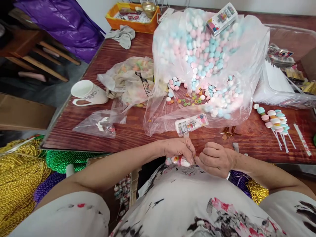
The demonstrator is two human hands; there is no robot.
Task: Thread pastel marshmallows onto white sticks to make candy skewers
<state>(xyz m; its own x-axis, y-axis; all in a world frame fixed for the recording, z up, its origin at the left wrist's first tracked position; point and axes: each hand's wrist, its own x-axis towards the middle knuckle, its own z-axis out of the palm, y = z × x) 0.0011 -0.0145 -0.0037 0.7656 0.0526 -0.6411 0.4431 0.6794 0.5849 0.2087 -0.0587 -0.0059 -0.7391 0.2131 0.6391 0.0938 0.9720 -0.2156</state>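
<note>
Close to my body, at the table's front edge, my left hand is closed around a wrapped candy skewer with pink and white pieces and a colourful label. My right hand is curled shut at the skewer's right end, its fingertips meeting those of my left hand. What the right fingers pinch is hidden. Just beyond the hands lies a stack of printed cards. Finished-looking candy skewers in pastel colours lie to the right on the wood, their white sticks pointing towards me.
A large clear bag of pastel candies spreads over the table, with another card pack on top. Left are a smaller candy bag and a white mug. A clear plastic bin and an orange tray stand further back.
</note>
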